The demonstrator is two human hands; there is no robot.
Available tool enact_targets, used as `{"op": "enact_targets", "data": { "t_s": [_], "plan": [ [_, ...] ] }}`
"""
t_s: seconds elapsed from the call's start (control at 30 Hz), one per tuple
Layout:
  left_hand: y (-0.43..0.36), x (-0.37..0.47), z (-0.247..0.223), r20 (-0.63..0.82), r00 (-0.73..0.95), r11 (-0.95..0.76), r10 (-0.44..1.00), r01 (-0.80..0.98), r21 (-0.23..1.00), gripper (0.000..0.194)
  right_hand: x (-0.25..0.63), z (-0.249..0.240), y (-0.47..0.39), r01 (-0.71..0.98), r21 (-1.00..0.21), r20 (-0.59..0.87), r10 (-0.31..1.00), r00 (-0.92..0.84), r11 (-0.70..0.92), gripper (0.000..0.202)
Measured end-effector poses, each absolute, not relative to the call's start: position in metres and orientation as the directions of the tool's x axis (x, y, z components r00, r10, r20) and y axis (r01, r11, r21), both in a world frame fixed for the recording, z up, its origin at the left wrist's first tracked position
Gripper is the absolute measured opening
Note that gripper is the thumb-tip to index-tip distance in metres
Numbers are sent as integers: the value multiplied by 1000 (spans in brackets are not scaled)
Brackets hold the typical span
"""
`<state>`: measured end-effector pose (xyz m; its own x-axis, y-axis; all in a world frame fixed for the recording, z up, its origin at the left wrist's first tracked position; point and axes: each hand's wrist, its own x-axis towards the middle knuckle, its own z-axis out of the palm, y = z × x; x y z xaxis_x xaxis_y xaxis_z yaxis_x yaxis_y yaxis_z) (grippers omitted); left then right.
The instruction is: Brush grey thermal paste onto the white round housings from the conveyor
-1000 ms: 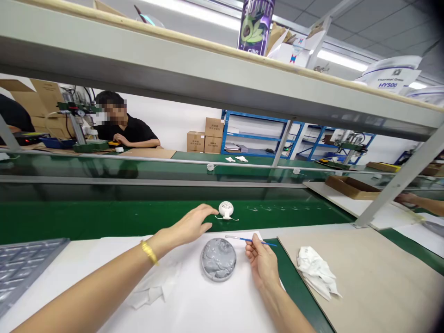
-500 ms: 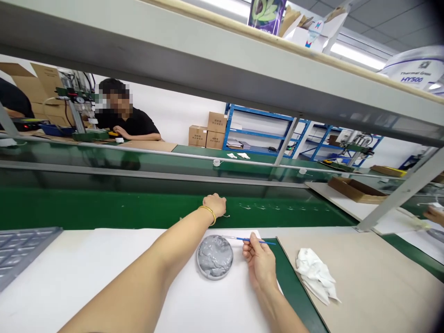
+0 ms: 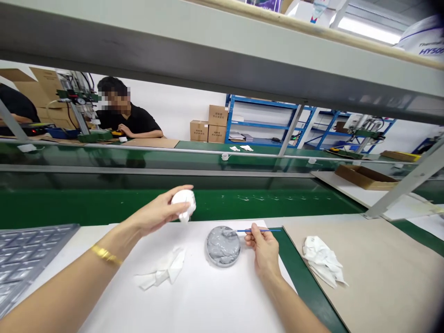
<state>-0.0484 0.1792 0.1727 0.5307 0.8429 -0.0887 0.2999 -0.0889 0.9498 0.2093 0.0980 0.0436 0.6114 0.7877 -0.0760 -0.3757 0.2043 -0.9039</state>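
Note:
My left hand (image 3: 159,212) holds a small round white plastic part (image 3: 184,201) lifted above the near edge of the green conveyor belt (image 3: 86,206). My right hand (image 3: 265,247) grips a thin blue brush (image 3: 258,230), whose tip rests in the round dish of grey paste (image 3: 222,239) on the white sheet (image 3: 194,296). A gold bracelet (image 3: 105,255) sits on my left wrist.
A crumpled white wipe (image 3: 163,273) lies left of the dish, another wipe (image 3: 324,261) on the tan mat (image 3: 381,277) at right. A grey moulded tray (image 3: 24,256) sits far left. A person in black (image 3: 126,121) works across the belt. A shelf beam (image 3: 222,60) hangs overhead.
My left hand closed on the white part on the belt, lifted it and drew it back toward me. The brush tip dipped into the grey paste.

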Motion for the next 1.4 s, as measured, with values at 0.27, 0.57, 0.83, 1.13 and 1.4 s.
{"op": "enact_targets", "data": {
  "t_s": [0.27,0.57,0.83,1.13,1.4],
  "plan": [
    [63,-50,127,-224,694,380,684,-77,922,64,205,46,96,-246,-948,0,769,640,204,38],
    [41,-26,107,-259,683,300,682,62,952,54,212,47,99,-301,-922,-41,711,702,243,42],
    [38,-29,112,-358,560,87,747,453,887,59,210,56,93,-454,-861,-139,753,644,230,44],
    [43,-37,110,-231,552,-146,801,554,820,65,208,58,89,-521,-832,-183,791,584,193,38],
    [47,-39,113,-308,483,93,820,418,904,60,203,66,79,-586,-799,-224,835,503,139,29]
  ]
}}
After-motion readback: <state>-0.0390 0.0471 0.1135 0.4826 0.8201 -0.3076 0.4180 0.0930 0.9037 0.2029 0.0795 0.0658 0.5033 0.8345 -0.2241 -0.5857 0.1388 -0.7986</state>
